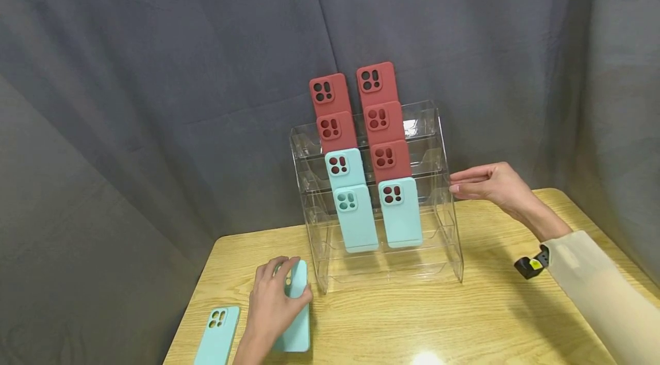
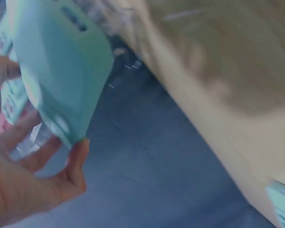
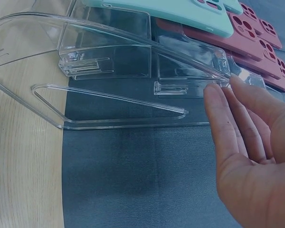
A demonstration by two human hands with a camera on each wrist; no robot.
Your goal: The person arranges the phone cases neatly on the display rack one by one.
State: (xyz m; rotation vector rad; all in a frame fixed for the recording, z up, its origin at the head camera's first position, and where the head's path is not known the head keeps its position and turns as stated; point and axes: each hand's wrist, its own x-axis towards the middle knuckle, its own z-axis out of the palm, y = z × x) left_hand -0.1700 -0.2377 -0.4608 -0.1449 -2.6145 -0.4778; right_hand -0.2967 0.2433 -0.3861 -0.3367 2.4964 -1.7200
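My left hand (image 1: 270,302) grips a mint-green phone case (image 1: 298,330) by its edges, low at the front left of the clear rack. In the left wrist view, thumb and fingers pinch this case (image 2: 61,66) at its rim. Over on the other side, my right hand (image 1: 500,187) pinches the side edge of the clear plastic tiered rack (image 1: 459,265), fingers fairly straight. Red phone cases (image 1: 389,161) fill the upper tiers in two columns, and mint phone cases (image 1: 402,219) stand in the lower tiers, leaning back.
Another mint phone case (image 1: 219,336) lies on the wooden table (image 1: 381,319) at the front left. Behind the table hangs a grey curtain (image 1: 206,95). A black device with a yellow mark (image 1: 533,265) is strapped at my right wrist.
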